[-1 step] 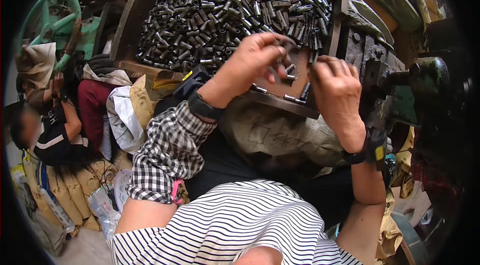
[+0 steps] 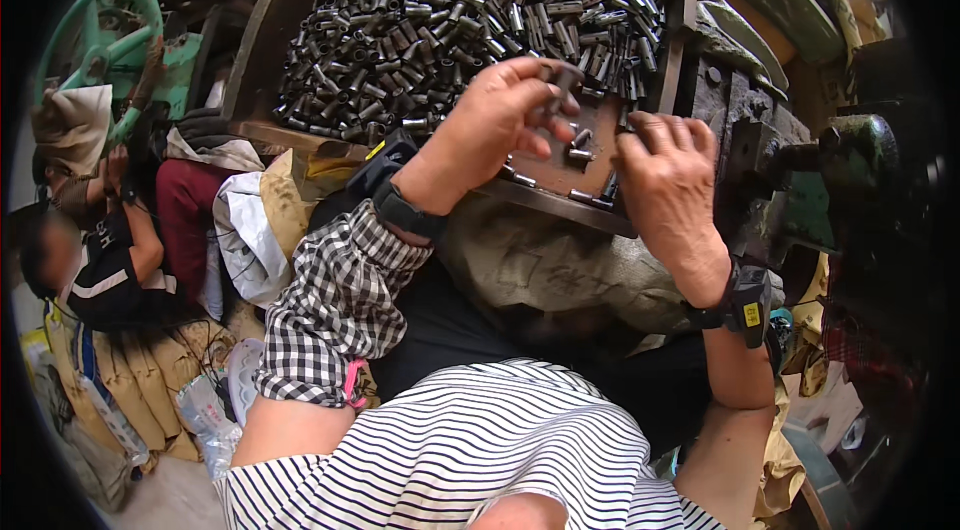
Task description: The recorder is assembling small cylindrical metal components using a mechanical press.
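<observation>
Metal tubes between my two hands, and a heaped tray beyond them.
My left hand (image 2: 505,122) is closed, thumb and fingers pinching a dark tube (image 2: 566,87); my right hand (image 2: 668,178) has its fingers curled, and I cannot tell whether they grip anything. Between my hands a few loose tubes (image 2: 580,154) lie in the near corner of the wooden tray (image 2: 555,207), where its brown bottom shows. Judging from that, only this corner is worked down and most of the pieces are left: past my fingertips, the tray holds a deep, jumbled heap of tubes (image 2: 430,40). Beyond my right hand stands a dark machine (image 2: 862,155).
</observation>
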The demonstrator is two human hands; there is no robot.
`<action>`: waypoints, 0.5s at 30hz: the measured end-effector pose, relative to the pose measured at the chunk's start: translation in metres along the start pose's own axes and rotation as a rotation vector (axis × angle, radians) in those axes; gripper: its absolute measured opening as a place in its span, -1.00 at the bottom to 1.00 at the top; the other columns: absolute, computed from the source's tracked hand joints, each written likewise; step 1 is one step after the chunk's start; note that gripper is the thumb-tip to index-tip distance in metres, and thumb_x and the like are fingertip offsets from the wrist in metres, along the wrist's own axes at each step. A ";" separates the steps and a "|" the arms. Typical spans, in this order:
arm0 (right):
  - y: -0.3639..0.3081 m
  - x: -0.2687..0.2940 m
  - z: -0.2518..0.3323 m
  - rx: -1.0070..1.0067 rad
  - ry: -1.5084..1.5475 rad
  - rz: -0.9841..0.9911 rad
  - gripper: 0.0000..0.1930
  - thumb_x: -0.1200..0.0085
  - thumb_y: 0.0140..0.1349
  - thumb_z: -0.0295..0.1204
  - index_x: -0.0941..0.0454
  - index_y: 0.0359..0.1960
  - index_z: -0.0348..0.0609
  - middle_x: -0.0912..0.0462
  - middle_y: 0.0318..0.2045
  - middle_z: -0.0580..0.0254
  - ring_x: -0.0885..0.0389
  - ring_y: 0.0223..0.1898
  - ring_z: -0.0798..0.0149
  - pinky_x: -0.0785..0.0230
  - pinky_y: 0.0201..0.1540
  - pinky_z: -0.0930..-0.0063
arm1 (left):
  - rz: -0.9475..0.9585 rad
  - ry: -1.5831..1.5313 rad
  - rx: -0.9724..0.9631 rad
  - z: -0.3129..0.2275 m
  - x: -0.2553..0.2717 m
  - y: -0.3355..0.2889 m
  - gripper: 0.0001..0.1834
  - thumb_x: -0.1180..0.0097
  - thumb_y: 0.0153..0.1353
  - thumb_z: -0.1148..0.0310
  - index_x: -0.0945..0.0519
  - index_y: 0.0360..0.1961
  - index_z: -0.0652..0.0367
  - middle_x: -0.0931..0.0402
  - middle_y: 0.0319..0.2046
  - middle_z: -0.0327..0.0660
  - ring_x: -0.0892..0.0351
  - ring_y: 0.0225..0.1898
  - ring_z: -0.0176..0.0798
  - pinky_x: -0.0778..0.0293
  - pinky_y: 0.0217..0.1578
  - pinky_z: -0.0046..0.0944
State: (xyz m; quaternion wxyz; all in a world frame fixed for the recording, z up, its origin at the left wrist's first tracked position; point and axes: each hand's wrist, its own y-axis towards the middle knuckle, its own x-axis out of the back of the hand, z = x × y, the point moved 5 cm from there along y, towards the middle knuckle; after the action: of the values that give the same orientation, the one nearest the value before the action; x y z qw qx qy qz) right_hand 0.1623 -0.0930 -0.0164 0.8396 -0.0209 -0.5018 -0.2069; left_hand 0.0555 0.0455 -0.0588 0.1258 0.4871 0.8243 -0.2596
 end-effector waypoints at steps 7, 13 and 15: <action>-0.002 -0.022 0.006 0.244 -0.605 0.315 -0.76 -0.02 -0.06 -0.49 -0.60 -0.32 -0.23 -0.50 -0.11 -0.01 -0.31 0.15 0.02 0.20 0.23 -0.26 | -0.083 -0.032 -0.064 -0.005 0.009 -0.005 -0.77 -0.04 0.16 0.52 -0.48 -0.13 0.27 -0.54 -0.34 -0.18 -0.59 -0.44 -0.40 -0.53 -0.56 -0.50; -0.007 -0.024 0.008 0.156 -0.307 0.305 -0.84 -0.09 -0.04 -0.50 -0.48 -0.36 -0.15 -0.56 -0.31 0.16 -0.47 -0.09 0.09 0.01 0.15 -0.19 | -0.113 1.444 -0.722 -0.005 -0.016 -0.005 -0.76 -0.14 -0.03 0.50 -0.51 -0.26 0.19 -0.49 -0.45 -0.09 -0.57 -0.50 -0.10 -0.49 -0.52 -0.20; -0.010 -0.017 0.006 0.176 -0.141 0.103 -0.81 -0.13 -0.04 -0.52 -0.40 -0.37 -0.12 -0.56 -0.39 0.23 -0.49 -0.23 0.10 -0.10 0.08 -0.09 | -0.082 1.571 -0.676 0.003 -0.024 0.003 -0.81 -0.13 -0.01 0.49 -0.49 -0.31 0.20 -0.46 -0.45 -0.08 -0.56 -0.49 -0.03 -0.49 -0.52 -0.16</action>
State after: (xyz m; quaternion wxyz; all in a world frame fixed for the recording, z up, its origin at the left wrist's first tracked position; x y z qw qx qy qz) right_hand 0.1469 -0.0951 -0.0296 0.8104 0.0125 -0.5740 -0.1165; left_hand 0.0695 0.0275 -0.0514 -0.3529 0.4319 0.7225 0.4086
